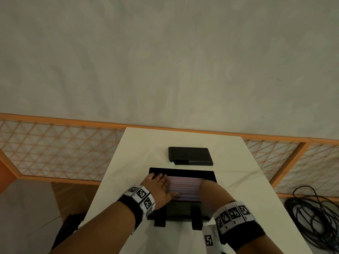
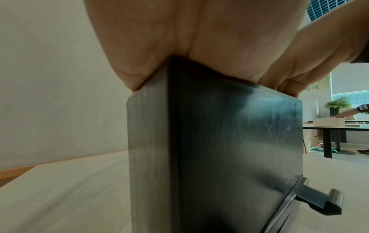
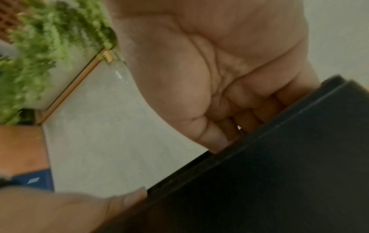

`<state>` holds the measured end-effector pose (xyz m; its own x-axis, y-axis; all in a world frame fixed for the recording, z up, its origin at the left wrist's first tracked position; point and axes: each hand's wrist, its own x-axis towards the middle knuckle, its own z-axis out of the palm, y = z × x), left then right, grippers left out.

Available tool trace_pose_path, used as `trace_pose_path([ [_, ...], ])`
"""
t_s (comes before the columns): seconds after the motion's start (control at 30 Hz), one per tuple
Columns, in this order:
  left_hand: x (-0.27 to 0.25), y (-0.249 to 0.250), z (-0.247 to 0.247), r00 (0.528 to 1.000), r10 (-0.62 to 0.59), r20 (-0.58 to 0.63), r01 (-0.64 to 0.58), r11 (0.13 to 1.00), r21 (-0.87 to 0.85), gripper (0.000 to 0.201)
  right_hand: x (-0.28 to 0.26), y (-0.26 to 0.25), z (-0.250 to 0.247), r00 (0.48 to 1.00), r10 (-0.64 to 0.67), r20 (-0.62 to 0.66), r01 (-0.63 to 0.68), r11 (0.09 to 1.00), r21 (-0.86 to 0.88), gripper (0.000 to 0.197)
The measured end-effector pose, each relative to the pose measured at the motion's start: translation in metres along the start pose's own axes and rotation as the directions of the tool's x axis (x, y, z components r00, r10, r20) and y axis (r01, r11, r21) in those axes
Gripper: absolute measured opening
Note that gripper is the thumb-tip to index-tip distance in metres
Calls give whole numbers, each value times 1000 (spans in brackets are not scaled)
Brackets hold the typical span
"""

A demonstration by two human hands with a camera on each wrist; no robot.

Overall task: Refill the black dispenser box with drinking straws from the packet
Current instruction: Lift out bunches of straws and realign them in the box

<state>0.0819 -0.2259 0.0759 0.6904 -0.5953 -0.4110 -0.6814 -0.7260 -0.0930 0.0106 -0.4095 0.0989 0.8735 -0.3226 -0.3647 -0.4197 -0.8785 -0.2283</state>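
Note:
The black dispenser box (image 1: 183, 170) stands open-topped on the white table (image 1: 139, 143). Pink- and blue-striped straws (image 1: 185, 186) lie side by side in it. My left hand (image 1: 159, 186) lies flat on the left ends of the straws, fingers straight, thumb out along them. In the left wrist view the palm (image 2: 179, 39) sits on the box's top edge (image 2: 229, 141). My right hand (image 1: 209, 189) reaches down into the right end of the box; its fingertips are hidden inside. The right wrist view shows its palm (image 3: 209, 71) above the box wall (image 3: 279, 173), with the thumb (image 3: 123, 201) at the rim.
The box's black lid (image 1: 189, 155) lies flat just behind it. Two black tabs (image 1: 160, 222) stick out of the box's front. A wooden lattice rail (image 1: 55, 143) runs behind the table. Coiled black cables (image 1: 315, 213) lie on the floor to the right.

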Motion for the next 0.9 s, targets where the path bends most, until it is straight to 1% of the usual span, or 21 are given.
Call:
trace_pose_path([
  [0.07, 0, 0, 0, 1000, 10, 5, -10, 1000, 0, 76, 0, -5, 0, 1000, -11, -21, 9, 996, -92, 29],
  [0.1, 0, 0, -1, 1000, 24, -11, -24, 1000, -9, 75, 2, -4, 0, 999, -9, -49, 5, 996, -84, 29],
  [0.13, -2, -1, -2, 998, 47, -37, -49, 998, -39, 73, 4, -1, -2, 994, -19, -110, 15, 999, -33, 28],
  [0.17, -5, -4, -4, 994, 78, -76, -86, 991, -106, 69, 3, 4, -8, 978, -28, -206, 36, 999, 38, 28],
  [0.23, -12, -15, -3, 969, 104, -224, -174, 932, -319, 62, 0, 19, -18, 923, -20, -385, 71, 991, 118, 28],
  [0.27, -17, -21, -2, 935, 68, -348, -210, 898, -387, 62, -2, 30, -22, 906, 5, -424, 56, 990, 131, 28],
  [0.3, -22, -28, 1, 893, -5, -450, -203, 888, -413, 62, -3, 40, -23, 911, 36, -411, 17, 992, 124, 30],
  [0.33, -26, -34, 4, 864, -103, -493, -146, 886, -440, 59, -3, 51, -23, 936, 68, -346, -39, 995, 91, 32],
  [0.37, -30, -40, 9, 862, -205, -464, -55, 872, -487, 54, -1, 59, -19, 961, 82, -265, -78, 997, 25, 34],
  [0.4, -32, -43, 12, 887, -278, -369, 41, 843, -536, 51, -1, 64, -14, 985, 65, -159, -76, 995, -63, 36],
  [0.43, -32, -42, 15, 923, -297, -244, 115, 819, -562, 49, -1, 67, -9, 996, 30, -80, -39, 992, -120, 35],
  [0.47, -30, -41, 18, 951, -276, -135, 151, 802, -578, 45, 0, 66, -3, 1000, -14, -20, 10, 982, -191, 31],
  [0.5, -27, -39, 21, 963, -256, -81, 157, 782, -604, 39, 1, 65, 3, 999, -54, -8, 51, 969, -242, 28],
  [0.53, -25, -36, 22, 967, -247, -67, 151, 761, -632, 34, 3, 64, 7, 995, -91, -33, 77, 947, -311, 27],
  [0.6, -26, -32, 22, 966, -236, -106, 115, 759, -641, 28, 1, 66, 12, 986, -128, -104, 79, 922, -379, 24],
  [0.67, -33, -30, 21, 954, -236, -186, 69, 772, -632, 24, -5, 66, 16, 964, -152, -218, 62, 925, -374, 9],
  [0.73, -38, -31, 18, 933, -242, -267, 25, 781, -624, 24, -12, 64, 12, 922, -165, -351, 58, 954, -295, 26],
  [0.77, -36, -33, 19, 927, -250, -279, 23, 782, -623, 25, -15, 61, 12, 934, -158, -320, 76, 965, -253, 22],
  [0.8, -34, -33, 21, 931, -262, -254, 48, 778, -627, 25, -17, 57, 13, 944, -139, -298, 61, 964, -257, 13],
  [0.83, -34, -31, 24, 939, -277, -204, 85, 762, -642, 26, -21, 54, 15, 943, -160, -293, 68, 951, -302, 11],
  [0.9, -31, -30, 32, 939, -295, -175, 105, 734, -671, 28, -26, 48, 9, 922, -171, -347, 80, 962, -261, 12],
])
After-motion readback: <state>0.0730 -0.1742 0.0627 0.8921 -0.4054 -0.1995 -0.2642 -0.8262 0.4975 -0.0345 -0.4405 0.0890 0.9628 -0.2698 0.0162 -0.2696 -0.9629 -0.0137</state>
